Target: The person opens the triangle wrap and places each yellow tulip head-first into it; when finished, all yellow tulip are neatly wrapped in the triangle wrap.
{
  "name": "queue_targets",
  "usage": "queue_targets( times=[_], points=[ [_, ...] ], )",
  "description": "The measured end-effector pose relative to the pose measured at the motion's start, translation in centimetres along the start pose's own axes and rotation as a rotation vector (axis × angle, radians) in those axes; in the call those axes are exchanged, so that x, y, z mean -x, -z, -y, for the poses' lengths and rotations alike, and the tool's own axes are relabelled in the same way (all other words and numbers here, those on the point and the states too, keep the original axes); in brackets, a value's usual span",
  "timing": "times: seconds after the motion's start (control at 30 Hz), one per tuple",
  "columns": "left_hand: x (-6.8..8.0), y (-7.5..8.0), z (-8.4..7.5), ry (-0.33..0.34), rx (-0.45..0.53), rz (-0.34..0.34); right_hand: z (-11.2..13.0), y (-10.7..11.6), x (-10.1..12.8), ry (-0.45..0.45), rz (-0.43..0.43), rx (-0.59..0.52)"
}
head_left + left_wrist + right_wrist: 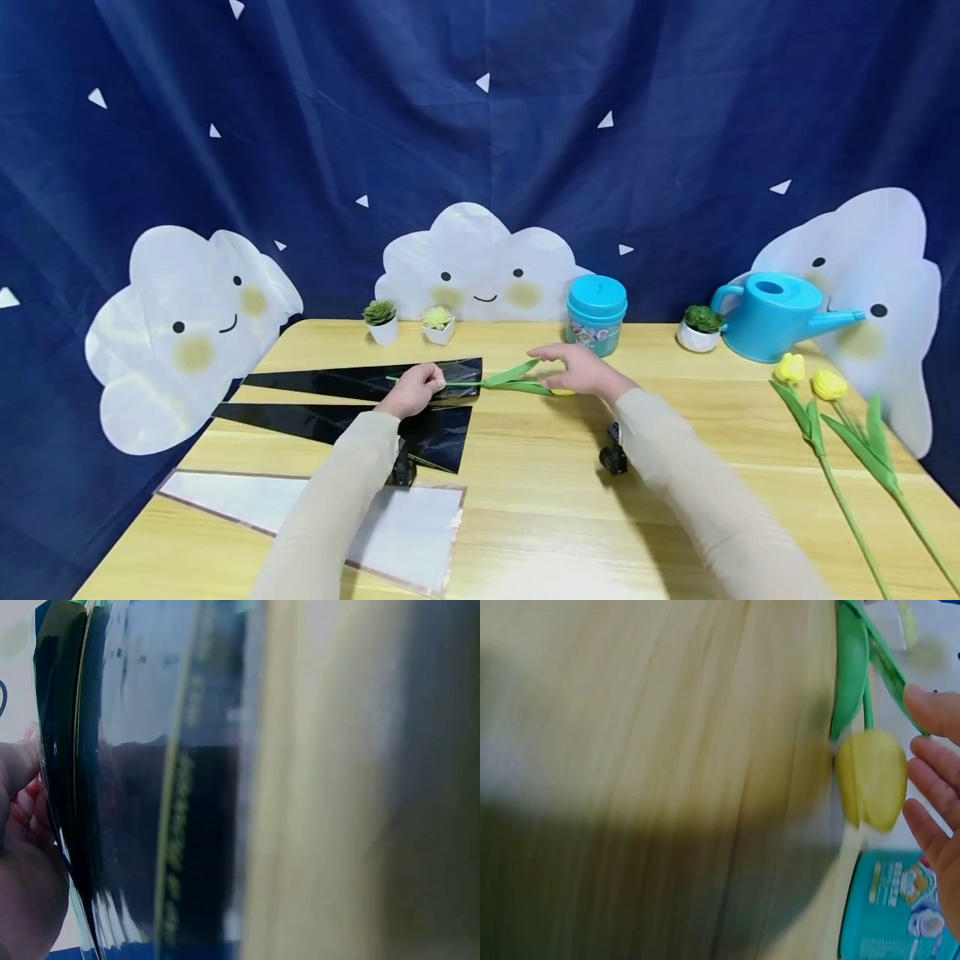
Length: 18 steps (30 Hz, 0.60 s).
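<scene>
A yellow artificial tulip [874, 780] lies with its green stem along the upper black flower-wrapping sleeve [322, 382]. My left hand [415, 390] pinches the tulip's stem over that sleeve, the stem showing on both sides of the fingers. In the left wrist view the sleeve's edge partly covers the fingers. My right hand [588, 371] is held over the bloom end, fingers spread and apart from the thumb, fingertips right at the petals in the right wrist view. A second black sleeve [442, 429] with a gold stripe lies nearer me.
A white sleeve [412, 533] lies at the front left. Along the back stand small potted plants [385, 332], a blue lidded tub [597, 312] and a blue watering can [772, 321]. Two more yellow tulips [828, 385] lie at the right.
</scene>
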<state>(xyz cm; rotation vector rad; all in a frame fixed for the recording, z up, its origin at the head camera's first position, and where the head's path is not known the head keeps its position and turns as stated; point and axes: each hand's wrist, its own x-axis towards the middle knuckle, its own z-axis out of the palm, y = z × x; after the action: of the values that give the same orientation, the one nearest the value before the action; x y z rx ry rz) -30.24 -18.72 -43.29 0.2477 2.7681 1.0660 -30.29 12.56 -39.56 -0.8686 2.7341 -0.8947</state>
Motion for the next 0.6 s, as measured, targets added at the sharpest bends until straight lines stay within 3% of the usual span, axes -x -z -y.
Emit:
queue_targets(
  times=[0.2,0.37,0.6],
  points=[
    [0.1,0.0,0.0,0.008,0.001,-0.001,-0.5,-0.1,0.8,0.045,0.021,0.073],
    [0.0,0.0,0.1,0.011,0.010,-0.003,-1.0,-1.0,0.4,0.059,-0.010,0.120],
    [0.1,-0.1,0.0,-0.005,0.002,-0.017,-0.7,-2.1,0.0,0.071,0.011,0.201]
  ],
)
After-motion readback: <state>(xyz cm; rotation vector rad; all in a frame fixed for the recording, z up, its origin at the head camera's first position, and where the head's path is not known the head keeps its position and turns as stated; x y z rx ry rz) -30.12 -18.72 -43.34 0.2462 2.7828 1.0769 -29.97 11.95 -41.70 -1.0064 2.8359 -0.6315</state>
